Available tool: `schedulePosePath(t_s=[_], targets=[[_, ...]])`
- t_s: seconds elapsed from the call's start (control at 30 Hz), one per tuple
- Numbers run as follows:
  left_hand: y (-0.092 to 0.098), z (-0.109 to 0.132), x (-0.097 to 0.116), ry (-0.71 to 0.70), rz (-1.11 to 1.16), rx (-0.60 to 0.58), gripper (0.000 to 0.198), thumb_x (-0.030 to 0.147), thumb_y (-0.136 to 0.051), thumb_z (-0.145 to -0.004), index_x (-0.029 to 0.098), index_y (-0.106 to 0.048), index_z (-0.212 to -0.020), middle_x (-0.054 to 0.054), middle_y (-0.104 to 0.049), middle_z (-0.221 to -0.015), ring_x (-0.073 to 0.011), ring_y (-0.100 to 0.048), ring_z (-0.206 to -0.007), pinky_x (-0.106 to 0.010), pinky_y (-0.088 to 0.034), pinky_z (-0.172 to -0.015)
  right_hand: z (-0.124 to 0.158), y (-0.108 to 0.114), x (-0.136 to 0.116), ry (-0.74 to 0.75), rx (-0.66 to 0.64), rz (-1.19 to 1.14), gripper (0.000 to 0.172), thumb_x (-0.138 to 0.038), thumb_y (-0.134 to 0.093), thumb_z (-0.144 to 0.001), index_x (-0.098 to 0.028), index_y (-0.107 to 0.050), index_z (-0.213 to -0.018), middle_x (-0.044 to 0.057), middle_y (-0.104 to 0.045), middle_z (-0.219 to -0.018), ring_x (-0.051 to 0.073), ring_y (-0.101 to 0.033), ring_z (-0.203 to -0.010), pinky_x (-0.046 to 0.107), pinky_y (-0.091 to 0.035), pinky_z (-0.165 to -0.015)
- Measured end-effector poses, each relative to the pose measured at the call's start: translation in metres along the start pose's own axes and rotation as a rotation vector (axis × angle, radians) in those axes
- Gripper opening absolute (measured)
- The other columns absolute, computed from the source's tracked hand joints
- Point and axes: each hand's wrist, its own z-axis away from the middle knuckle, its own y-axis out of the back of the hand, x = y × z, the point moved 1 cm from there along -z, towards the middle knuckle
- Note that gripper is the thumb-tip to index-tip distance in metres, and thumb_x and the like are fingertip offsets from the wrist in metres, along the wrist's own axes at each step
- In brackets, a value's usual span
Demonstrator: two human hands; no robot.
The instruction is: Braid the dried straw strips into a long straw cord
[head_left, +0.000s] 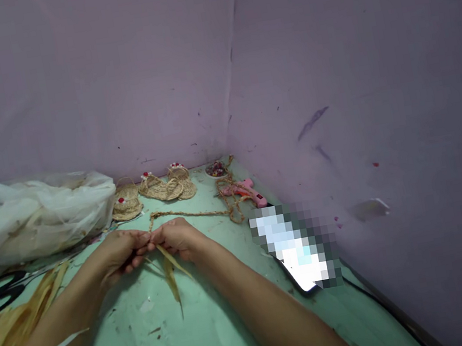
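My left hand point(124, 251) and my right hand point(175, 238) meet above the green tabletop, fingertips pinched together. Between them they grip the end of a braided cord point(188, 212) of dried plant fibre. Loose ends of dried leaf strips point(171, 277) hang down below my right fingers. From my fingertips the cord runs back and to the right, ending in a tangled heap over a pink glue gun point(245, 189). The exact grip of each finger is partly hidden.
Small woven slippers point(160, 188) with red beads lie by the wall. A clear plastic bag point(35, 220), black-handled scissors point(0, 292) and dried leaf strips point(13, 327) are at left. A phone point(292, 251), a bead dish point(216, 168) and a cable point(381, 301) sit right.
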Motion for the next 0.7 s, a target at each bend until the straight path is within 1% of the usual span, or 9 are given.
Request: schedulePosePath(t_s=[0.07,0.13,0.23,0.3,0.37,0.43,0.53,0.63,0.7], targets=[[0.0,0.0,-0.001,-0.03,-0.065,0.01,0.019,0.032,-0.057,-0.056,0.014,-0.051,-0.054,0.006,-0.032,-0.038,-0.0039,-0.025,-0.029,-0.015,-0.014,-0.029,-0.006,0.003,0.003,0.025,0.036,0.147,0.009,-0.006,-0.051,-0.054,-0.012,-0.055,-0.05,-0.006,-0.04,-0.035,0.004,-0.027,-0.031,0.016,-0.022,-0.032],[0.0,-0.002,-0.003,-0.055,-0.141,0.012,0.019,0.033,-0.054,-0.056,0.015,-0.049,-0.05,0.005,-0.032,-0.036,-0.0047,-0.024,-0.029,-0.017,-0.013,-0.03,-0.009,0.007,0.005,0.084,0.079,0.389,0.005,-0.011,-0.056,-0.053,-0.014,-0.06,-0.054,-0.004,-0.047,-0.04,0.006,-0.037,-0.036,0.017,-0.028,-0.036],[-0.002,-0.009,-0.005,-0.079,-0.277,0.091,0.017,0.027,-0.052,-0.052,0.016,-0.043,-0.041,0.004,-0.031,-0.033,-0.006,-0.024,-0.029,-0.019,-0.014,-0.032,-0.006,0.009,0.003,0.244,0.112,0.801,0.01,-0.017,-0.058,-0.054,-0.016,-0.066,-0.061,0.001,-0.06,-0.054,0.012,-0.053,-0.053,0.019,-0.034,-0.044],[-0.002,-0.014,-0.005,-0.095,-0.375,0.158,0.014,0.021,-0.051,-0.048,0.016,-0.043,-0.038,0.004,-0.031,-0.032,-0.0062,-0.024,-0.031,-0.02,-0.014,-0.035,0.002,0.007,-0.002,0.334,0.139,1.024,0.015,-0.02,-0.056,-0.057,-0.016,-0.067,-0.066,0.006,-0.065,-0.065,0.016,-0.058,-0.063,0.02,-0.037,-0.048],[-0.002,-0.018,-0.006,-0.131,-0.444,0.175,0.011,0.018,-0.049,-0.047,0.015,-0.045,-0.037,0.004,-0.032,-0.032,-0.0063,-0.025,-0.034,-0.02,-0.014,-0.037,0.011,0.003,-0.007,0.382,0.175,1.182,0.02,-0.022,-0.056,-0.058,-0.015,-0.067,-0.073,0.01,-0.067,-0.073,0.02,-0.06,-0.07,0.023,-0.04,-0.053],[-0.002,-0.019,-0.008,-0.162,-0.451,0.155,0.011,0.017,-0.047,-0.048,0.016,-0.046,-0.037,0.003,-0.034,-0.034,-0.0067,-0.025,-0.036,-0.02,-0.015,-0.039,0.018,-0.001,-0.012,0.381,0.21,1.28,0.024,-0.022,-0.057,-0.059,-0.014,-0.067,-0.079,0.013,-0.067,-0.08,0.023,-0.061,-0.075,0.025,-0.043,-0.057],[-0.005,-0.018,-0.009,-0.163,-0.4,0.136,0.011,0.018,-0.045,-0.05,0.016,-0.048,-0.039,0.003,-0.036,-0.036,-0.0071,-0.026,-0.036,-0.02,-0.015,-0.039,0.026,-0.007,-0.017,0.345,0.252,1.353,0.029,-0.022,-0.057,-0.061,-0.014,-0.066,-0.087,0.014,-0.067,-0.085,0.025,-0.061,-0.081,0.029,-0.045,-0.062],[-0.009,-0.011,-0.006,-0.154,-0.359,0.148,0.011,0.015,-0.043,-0.049,0.015,-0.048,-0.04,0.003,-0.036,-0.036,-0.0064,-0.025,-0.036,-0.02,-0.016,-0.04,0.031,-0.011,-0.02,0.325,0.258,1.357,0.029,-0.022,-0.057,-0.063,-0.014,-0.065,-0.09,0.014,-0.066,-0.087,0.025,-0.061,-0.083,0.03,-0.045,-0.065],[-0.012,-0.006,-0.003,-0.142,-0.325,0.182,0.011,0.013,-0.041,-0.048,0.015,-0.044,-0.038,0.004,-0.034,-0.035,-0.006,-0.025,-0.036,-0.02,-0.015,-0.039,0.035,-0.014,-0.02,0.322,0.241,1.339,0.029,-0.023,-0.057,-0.064,-0.014,-0.065,-0.09,0.014,-0.066,-0.087,0.025,-0.061,-0.084,0.031,-0.045,-0.067]])
